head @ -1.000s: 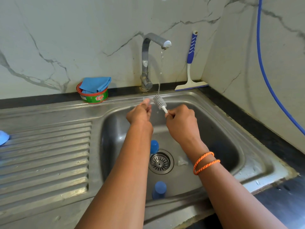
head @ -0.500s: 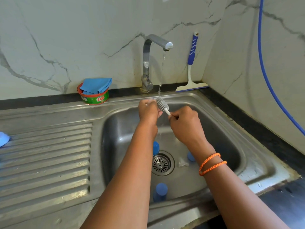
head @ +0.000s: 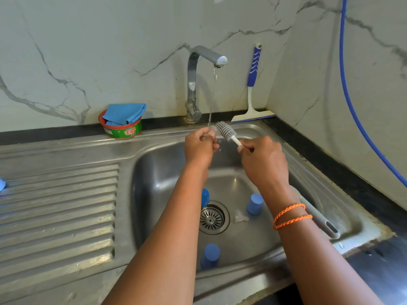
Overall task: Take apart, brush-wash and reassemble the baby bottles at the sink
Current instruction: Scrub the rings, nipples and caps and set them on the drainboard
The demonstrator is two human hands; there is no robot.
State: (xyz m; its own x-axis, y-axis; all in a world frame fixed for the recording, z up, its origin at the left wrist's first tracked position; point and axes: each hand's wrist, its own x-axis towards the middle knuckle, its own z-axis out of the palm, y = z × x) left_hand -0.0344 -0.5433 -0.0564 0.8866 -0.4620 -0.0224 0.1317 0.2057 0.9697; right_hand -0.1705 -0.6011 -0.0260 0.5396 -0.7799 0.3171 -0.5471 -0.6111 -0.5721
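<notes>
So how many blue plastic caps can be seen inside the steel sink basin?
3. One blue plastic cap shows beside the left forearm above the drain, one stands right of the drain, one near the front wall. The arms may hide more.

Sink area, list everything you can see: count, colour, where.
Tap: one, steel, behind basin, trickling.
Sink: one, steel, drainboard on the left.
Blue caps: three, basin floor around drain.
Clear piece: one, beside drain.
Soap tub: one, green and red, back ledge.
Blue cloth: one, on the tub.
Squeegee: one, blue and white, leaning on wall.
Grey handle: one, basin's right side.
Brush: one, grey, right hand.
Left hand: grip on small clear part.
</notes>
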